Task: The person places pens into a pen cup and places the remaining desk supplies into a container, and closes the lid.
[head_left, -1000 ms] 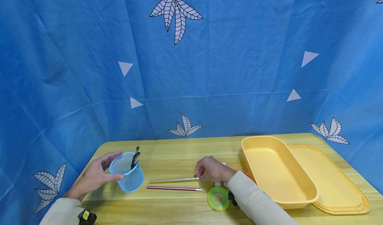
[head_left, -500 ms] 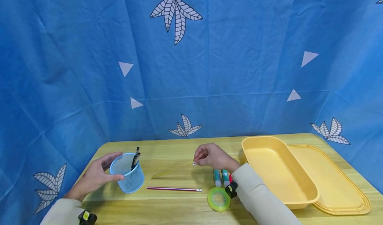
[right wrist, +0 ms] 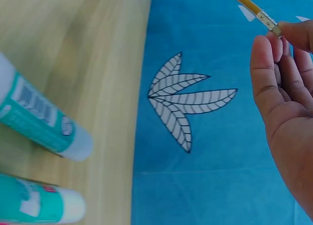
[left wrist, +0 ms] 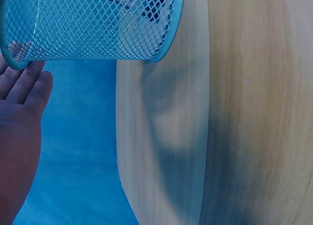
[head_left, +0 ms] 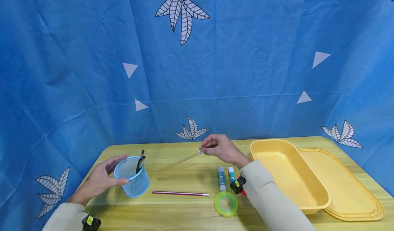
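Observation:
At the left of the table my left hand (head_left: 100,181) holds a light blue mesh pen holder (head_left: 136,186) by its rim, thumb in front and fingers behind. Black pens (head_left: 140,163) lean inside it. In the left wrist view the fingers (left wrist: 34,90) lie against the rim. My right hand (head_left: 222,149) pinches a yellow pencil (head_left: 180,161) by its metal-banded end, between thumb and fingertips. The pencil slopes down to the left, its far end low over the wood. A red-and-white striped pencil (head_left: 180,193) lies flat between the hands.
Two glue sticks (head_left: 222,179) and a green tape roll (head_left: 226,204) lie below the right hand, with a red object partly hidden by the wrist. A yellow bin (head_left: 323,193) and its lid (head_left: 366,203) occupy the right side. A blue cloth (head_left: 246,70) hangs behind the table.
My right hand has lifted the yellow pencil's banded end off the table and moved it up and away. The glue sticks have come into view. The left hand and pen holder stay put.

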The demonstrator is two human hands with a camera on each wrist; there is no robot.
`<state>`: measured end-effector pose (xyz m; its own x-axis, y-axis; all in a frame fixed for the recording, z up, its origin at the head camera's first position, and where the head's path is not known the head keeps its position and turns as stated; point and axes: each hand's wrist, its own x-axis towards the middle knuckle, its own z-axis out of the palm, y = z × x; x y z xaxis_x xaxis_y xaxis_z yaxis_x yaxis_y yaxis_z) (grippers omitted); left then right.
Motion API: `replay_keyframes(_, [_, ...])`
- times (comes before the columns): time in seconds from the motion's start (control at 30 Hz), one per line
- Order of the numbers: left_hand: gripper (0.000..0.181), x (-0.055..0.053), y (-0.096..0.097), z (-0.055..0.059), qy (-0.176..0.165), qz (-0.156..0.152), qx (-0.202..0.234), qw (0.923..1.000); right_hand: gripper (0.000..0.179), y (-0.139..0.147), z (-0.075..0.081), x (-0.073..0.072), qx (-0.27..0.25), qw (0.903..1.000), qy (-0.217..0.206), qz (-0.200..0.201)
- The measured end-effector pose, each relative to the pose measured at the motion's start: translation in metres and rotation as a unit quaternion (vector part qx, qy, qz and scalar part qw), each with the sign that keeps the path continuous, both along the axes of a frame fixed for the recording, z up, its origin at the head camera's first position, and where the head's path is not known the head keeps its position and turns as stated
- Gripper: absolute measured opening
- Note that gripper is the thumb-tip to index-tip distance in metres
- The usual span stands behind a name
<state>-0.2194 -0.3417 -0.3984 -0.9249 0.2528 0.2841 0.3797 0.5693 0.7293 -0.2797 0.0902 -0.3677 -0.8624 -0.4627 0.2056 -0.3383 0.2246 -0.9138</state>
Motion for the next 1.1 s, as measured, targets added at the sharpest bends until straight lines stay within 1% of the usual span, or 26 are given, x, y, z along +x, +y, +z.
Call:
replay_keyframes(0.17, [0.076,0.000,0.000,0.000,0.002,-0.002,0.001,1.0000,0.009,-0.002,0.014,-0.003,-0.012,0.9999,0.011,0.001])
replay_keyframes(0.33, [0.076,0.000,0.000,0.000,0.003,-0.003,0.001,1.0000,0.009,-0.008,0.031,-0.004,-0.017,0.9994,0.030,-0.006])
replay_keyframes(0.47, [0.075,0.000,0.000,0.000,0.005,-0.005,0.003,1.0000,0.007,-0.011,0.045,-0.005,-0.013,0.9989,0.044,-0.010])
replay_keyframes(0.7, [0.075,-0.001,0.000,-0.001,0.013,-0.008,0.003,0.9999,0.006,-0.020,0.065,-0.008,-0.010,0.9982,0.059,-0.004])
replay_keyframes(0.87, [0.076,0.000,0.000,0.000,0.010,-0.004,0.001,0.9999,0.007,-0.028,0.078,-0.006,-0.011,0.9982,0.059,0.004])
replay_keyframes(1.1, [0.077,0.000,-0.001,-0.001,0.004,-0.001,0.000,1.0000,0.006,-0.040,0.092,-0.005,-0.018,0.9978,0.060,0.022])
